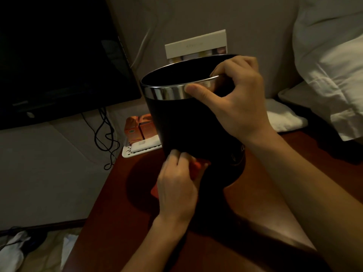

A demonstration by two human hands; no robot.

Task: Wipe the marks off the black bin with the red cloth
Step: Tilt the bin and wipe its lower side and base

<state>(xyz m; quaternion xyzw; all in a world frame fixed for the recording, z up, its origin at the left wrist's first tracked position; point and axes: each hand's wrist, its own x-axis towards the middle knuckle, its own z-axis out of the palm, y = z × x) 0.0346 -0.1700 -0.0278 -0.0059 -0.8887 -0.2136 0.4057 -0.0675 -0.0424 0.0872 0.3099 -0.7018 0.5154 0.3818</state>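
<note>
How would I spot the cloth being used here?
Find the reddish-brown table beside the bed, then the black bin with a silver rim on it. At the bin's base, the left hand grips the red cloth, the only bright red thing there.

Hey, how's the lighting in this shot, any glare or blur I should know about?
Head view: dim and warm overall; the black bin loses its surface detail in shadow; its silver rim band catches bright glare; the red cloth under the left hand is mostly shaded; wide-angle lens bends the edges.
</note>
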